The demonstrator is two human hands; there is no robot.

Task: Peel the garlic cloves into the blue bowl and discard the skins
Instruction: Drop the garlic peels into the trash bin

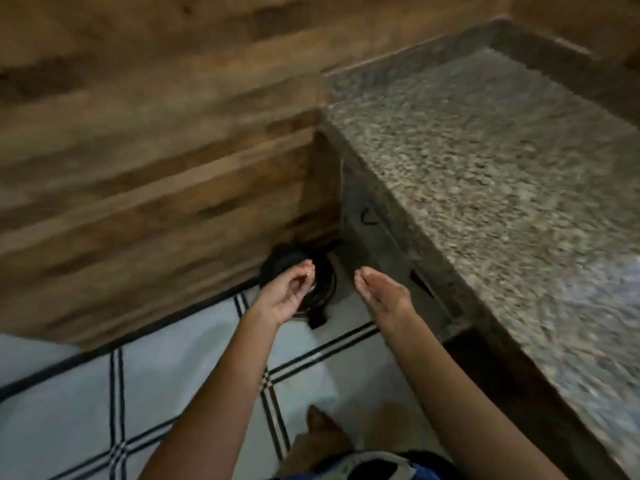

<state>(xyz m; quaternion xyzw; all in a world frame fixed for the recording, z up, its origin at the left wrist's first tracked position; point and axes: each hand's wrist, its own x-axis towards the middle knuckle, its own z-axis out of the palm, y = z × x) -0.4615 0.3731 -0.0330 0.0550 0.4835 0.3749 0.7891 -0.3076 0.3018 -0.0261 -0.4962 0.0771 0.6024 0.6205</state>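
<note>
Black plastic, by the look of it: a round black bin point(325, 271) is noted on the floor, tucked into a corner directly beneath both hands. Faint concentric ridges are made out on it; whether it is lidded is not resolved in the dim, blurred view.

The left hand point(285, 289) is held over the bin's near left side, palm turned inward and fingers curled toward the thumb. A tiny pale fleck is seen at the fingertips point(307, 271), too small to be identified. It cannot be told whether a skin is pinched or nothing is held.

The right hand point(379, 289) is held just beside the left, apart from it. Its fingers are straight and pressed together, tipped downward, and nothing is gripped.

The placement is judged deliberate. Both hands are kept over the bin so that light, papery skins would drop into it rather than onto the floor. This is read as the discard step, late in the task.

Blue bowl and garlic cloves: neither is in view.

- **Right of the right hand:** a speckled grey-brown granite tabletop point(485, 168), polished and square-edged.
- **Beyond the left hand:** a brown wood-plank wall point(138, 150) of horizontal boards with a matte grain.
- **Below the forearms:** glossy white floor tiles point(180, 375), ruled with black double lines.
</note>
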